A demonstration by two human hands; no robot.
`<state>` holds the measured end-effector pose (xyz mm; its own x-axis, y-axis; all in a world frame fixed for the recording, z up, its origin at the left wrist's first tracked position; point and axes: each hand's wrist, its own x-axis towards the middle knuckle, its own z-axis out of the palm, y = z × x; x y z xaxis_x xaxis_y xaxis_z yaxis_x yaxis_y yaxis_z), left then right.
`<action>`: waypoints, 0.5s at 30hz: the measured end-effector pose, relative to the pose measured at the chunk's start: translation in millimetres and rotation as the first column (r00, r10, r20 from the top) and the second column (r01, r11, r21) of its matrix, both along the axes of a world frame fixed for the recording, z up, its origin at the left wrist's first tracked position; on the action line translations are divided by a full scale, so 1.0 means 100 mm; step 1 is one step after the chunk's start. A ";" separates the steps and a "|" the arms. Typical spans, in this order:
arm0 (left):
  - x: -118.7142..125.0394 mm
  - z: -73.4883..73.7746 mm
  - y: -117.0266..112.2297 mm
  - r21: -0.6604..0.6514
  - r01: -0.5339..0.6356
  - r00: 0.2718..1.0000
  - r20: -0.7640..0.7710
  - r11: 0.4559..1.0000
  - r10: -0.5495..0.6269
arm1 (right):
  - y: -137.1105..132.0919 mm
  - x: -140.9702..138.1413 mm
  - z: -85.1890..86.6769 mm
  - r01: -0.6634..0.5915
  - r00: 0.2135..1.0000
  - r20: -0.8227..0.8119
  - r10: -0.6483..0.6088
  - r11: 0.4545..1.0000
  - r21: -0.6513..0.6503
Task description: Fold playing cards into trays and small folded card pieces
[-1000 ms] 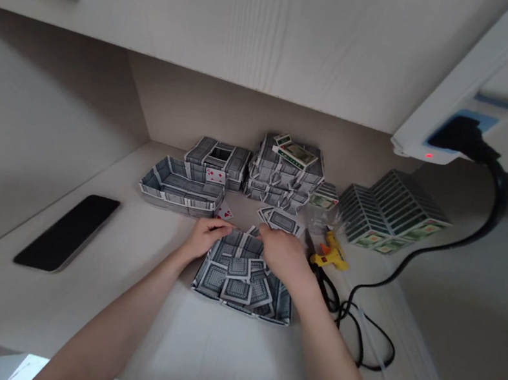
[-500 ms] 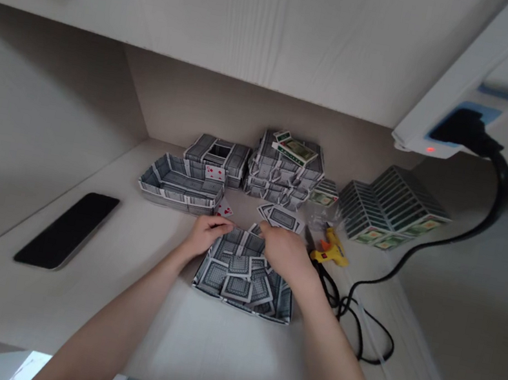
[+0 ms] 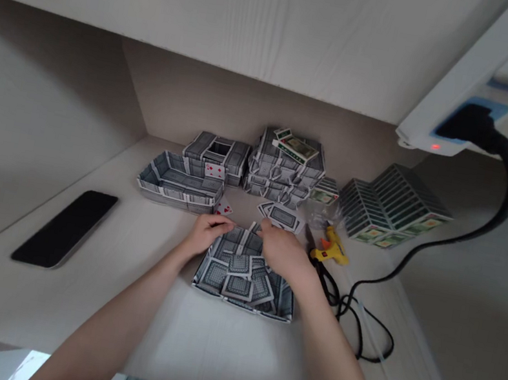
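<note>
In the head view, an open box made of grey-backed playing cards (image 3: 214, 275) lies before me, with several loose playing cards (image 3: 239, 265) inside it. My left hand (image 3: 203, 233) is closed at the box's far left corner, thumb and fingers pinching the rim. At the far rim my right hand (image 3: 280, 247) is closed, its fingertips on a small playing card (image 3: 254, 228) that sticks up there. Part of the far right wall is hidden by that hand. Just beyond, more cards (image 3: 284, 217) lie fanned on the shelf.
Another open card box (image 3: 177, 193) and stacked card structures (image 3: 282, 169) stand behind. At right are a yellow glue gun (image 3: 333, 248), scissors (image 3: 324, 281), stacked card packs (image 3: 393, 208) and a black cable (image 3: 391, 345). A phone (image 3: 65, 227) lies left; a power strip (image 3: 446, 129) hangs above.
The card at the far rim stands a little more upright by my right fingertips. Both hands stay at the box, and the view has shifted slightly.
</note>
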<state>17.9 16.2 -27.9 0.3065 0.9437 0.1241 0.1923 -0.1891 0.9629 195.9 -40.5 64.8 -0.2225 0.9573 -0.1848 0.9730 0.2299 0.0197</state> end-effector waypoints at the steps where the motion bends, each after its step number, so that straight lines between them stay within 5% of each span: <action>1: 0.00 0.01 0.00 -0.001 -0.001 1.000 -0.003 1.000 0.001 | 0.00 0.00 0.00 -0.007 1.000 0.000 0.007 1.000 0.013; 9: 0.00 0.08 -0.03 -0.033 0.029 0.999 0.015 0.999 -0.029 | -0.01 -0.05 0.03 -0.017 1.000 -0.010 0.017 1.000 0.016; 15: -0.01 0.17 -0.05 -0.122 0.190 0.975 0.138 0.974 -0.173 | -0.02 -0.08 0.00 -0.034 0.999 -0.001 0.034 0.999 0.039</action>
